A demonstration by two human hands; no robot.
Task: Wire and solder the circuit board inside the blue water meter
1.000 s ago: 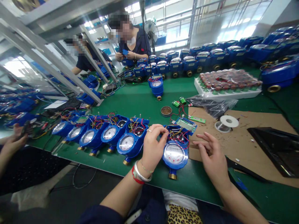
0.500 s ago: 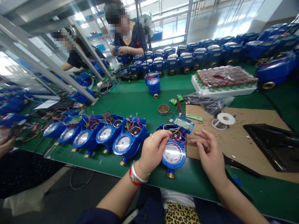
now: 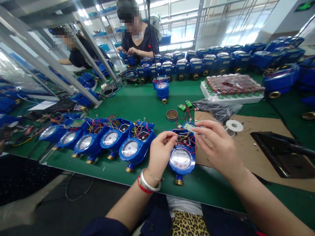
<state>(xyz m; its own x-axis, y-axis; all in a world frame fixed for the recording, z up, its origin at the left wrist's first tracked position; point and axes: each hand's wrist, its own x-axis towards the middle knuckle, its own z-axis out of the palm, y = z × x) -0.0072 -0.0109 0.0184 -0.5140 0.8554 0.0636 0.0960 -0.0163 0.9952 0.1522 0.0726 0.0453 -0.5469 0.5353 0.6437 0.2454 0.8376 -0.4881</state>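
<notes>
A blue water meter [image 3: 181, 160] with a round clear dial and a brass end stands in front of me, its upper housing open with coloured wires and a black part inside. My left hand [image 3: 161, 152] is at the housing's left side, thumb and fingertips pinched together beside the wires; what they pinch is too small to make out. My right hand [image 3: 218, 147] reaches over the housing's right side. Its fingers and thumb close on the edge of the raised display board [image 3: 188, 126], which they partly cover.
Several open blue meters [image 3: 129, 149] stand in a row at left. A solder spool [image 3: 234, 127] and black stand [image 3: 280, 154] sit on cardboard [image 3: 263, 123]. Behind are a round tin [image 3: 171, 114], green batteries [image 3: 182, 107] and a wrapped battery tray [image 3: 232, 90]. A co-worker [image 3: 137, 36] handles a meter opposite.
My right hand has moved left and up from beside the meter onto the display board. My left hand stays pinched by the wires, slightly shifted. The co-worker's hands have moved slightly.
</notes>
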